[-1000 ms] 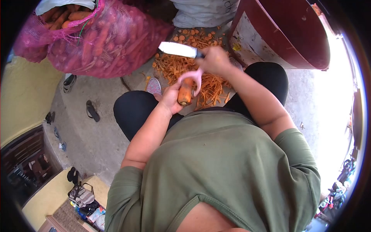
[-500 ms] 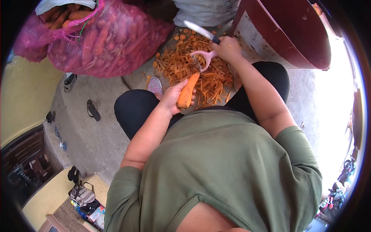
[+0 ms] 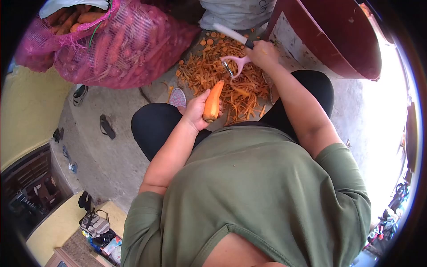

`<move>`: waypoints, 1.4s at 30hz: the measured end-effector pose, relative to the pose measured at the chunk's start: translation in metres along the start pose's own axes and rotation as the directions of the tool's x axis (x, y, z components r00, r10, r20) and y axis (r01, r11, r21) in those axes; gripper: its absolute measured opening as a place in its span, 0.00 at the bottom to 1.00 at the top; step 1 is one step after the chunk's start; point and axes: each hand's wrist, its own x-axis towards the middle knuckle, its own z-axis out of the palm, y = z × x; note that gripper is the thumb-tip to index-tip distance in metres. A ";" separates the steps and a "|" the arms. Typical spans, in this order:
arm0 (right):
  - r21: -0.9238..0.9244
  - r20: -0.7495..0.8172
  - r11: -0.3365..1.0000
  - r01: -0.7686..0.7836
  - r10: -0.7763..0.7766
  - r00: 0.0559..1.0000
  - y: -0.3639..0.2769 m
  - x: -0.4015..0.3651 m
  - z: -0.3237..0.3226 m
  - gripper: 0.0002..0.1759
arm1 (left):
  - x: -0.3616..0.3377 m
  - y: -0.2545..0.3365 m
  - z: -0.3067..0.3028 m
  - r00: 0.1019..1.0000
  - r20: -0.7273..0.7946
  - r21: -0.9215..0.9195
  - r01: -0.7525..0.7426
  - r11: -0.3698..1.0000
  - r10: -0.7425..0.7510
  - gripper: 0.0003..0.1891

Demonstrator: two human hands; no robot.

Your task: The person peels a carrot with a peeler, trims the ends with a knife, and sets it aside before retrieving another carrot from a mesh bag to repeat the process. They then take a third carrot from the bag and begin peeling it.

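My left hand [image 3: 196, 109] is closed around the thick end of a carrot [image 3: 212, 103], whose narrow tip points up and away from me. In my right hand [image 3: 263, 54] are two tools together: a pink peeler [image 3: 240, 63] and a knife [image 3: 232, 34] with a black part by the hand and a long pale length pointing up-left. The peeler's metal blade sits a little above the carrot tip, apart from it. Below both hands lies a heap of orange peelings [image 3: 242, 95] with carrot end slices [image 3: 209, 42] at its far side.
A pink mesh sack full of carrots [image 3: 129, 49] stands at the far left. A large dark red tub [image 3: 338, 35] is at the far right, with a white sack [image 3: 238, 15] between them. Loose sandals [image 3: 106, 127] lie on the concrete floor [image 3: 129, 147] to the left.
The peeler has come away from the carrot tip, and its blade now shows clear of it. My left hand has turned the carrot slightly and shifted it a little left.
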 end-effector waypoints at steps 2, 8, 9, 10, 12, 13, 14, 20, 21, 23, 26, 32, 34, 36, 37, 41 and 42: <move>0.104 0.016 0.994 -0.029 0.028 0.999 -0.009 -0.004 -0.006 0.15 | 0.001 0.001 0.000 0.999 -0.037 -0.019 -0.012 1.000 0.011 0.16; 0.150 0.066 0.911 0.384 -0.397 0.916 -0.046 -0.054 0.004 0.14 | -0.005 -0.001 0.031 0.989 -0.125 0.034 -0.072 0.997 0.076 0.16; 0.114 0.067 0.949 0.295 -0.304 0.950 -0.037 -0.042 0.004 0.14 | -0.004 -0.003 0.024 0.995 -0.092 0.037 -0.045 0.998 0.048 0.16; 0.078 0.062 0.976 0.204 -0.209 0.976 -0.026 -0.025 0.002 0.14 | -0.003 -0.004 0.014 0.998 -0.058 0.042 -0.019 0.999 0.022 0.16; 0.077 0.047 0.993 0.095 -0.099 0.994 -0.018 -0.014 0.001 0.13 | 0.000 -0.005 0.004 1.000 -0.012 0.027 0.008 1.000 -0.007 0.16; 0.110 0.041 0.991 0.079 -0.084 0.996 -0.019 -0.014 -0.002 0.13 | 0.000 -0.004 0.003 1.000 -0.024 0.036 0.015 0.999 -0.014 0.16; 0.140 0.037 0.988 0.063 -0.068 0.997 -0.019 -0.013 -0.004 0.13 | -0.001 -0.003 0.003 0.999 -0.034 0.043 0.022 0.999 -0.020 0.16; 0.068 0.071 0.984 0.163 -0.168 0.983 -0.026 -0.027 0.010 0.16 | -0.004 -0.005 0.012 0.997 -0.079 0.072 0.005 0.997 0.001 0.16; 0.054 0.060 0.997 0.048 -0.051 0.997 -0.013 -0.011 0.010 0.16 | -0.002 -0.003 0.005 0.998 -0.058 0.109 0.020 0.994 -0.014 0.16; 0.011 -0.025 0.998 -0.055 0.055 0.998 0.016 0.015 0.012 0.18 | -0.005 -0.002 0.008 0.996 -0.091 0.130 0.002 0.992 0.010 0.17; 0.113 0.121 0.993 -0.025 0.011 0.993 -0.022 -0.012 -0.008 0.16 | -0.007 -0.001 0.016 0.994 -0.105 0.135 -0.015 0.991 0.029 0.17; 0.035 0.130 0.999 0.017 -0.021 0.991 -0.015 -0.012 0.004 0.16 | -0.004 -0.003 0.008 0.997 -0.076 0.125 0.042 0.991 -0.033 0.17; 0.036 0.004 0.995 -0.090 0.090 0.996 0.011 0.013 0.003 0.18 | -0.007 -0.001 0.012 0.995 -0.089 0.122 0.043 0.992 -0.032 0.16; 0.124 0.078 0.988 -0.087 0.077 0.994 -0.003 0.001 -0.006 0.17 | -0.009 0.000 0.012 0.993 -0.114 0.136 0.043 0.990 -0.027 0.16; 0.162 0.110 0.983 -0.086 0.068 0.992 -0.018 -0.011 -0.013 0.17 | -0.007 0.001 0.010 0.992 -0.125 0.151 0.038 0.988 -0.019 0.16; 0.129 0.177 0.946 0.298 -0.318 0.931 -0.041 -0.045 0.003 0.14 | -0.012 0.001 0.033 0.990 -0.132 0.201 -0.030 0.979 0.058 0.17; 0.135 0.226 0.976 0.171 -0.199 0.954 -0.036 -0.036 0.007 0.14 | -0.005 0.000 0.012 0.995 -0.090 0.254 -0.019 0.967 0.043 0.17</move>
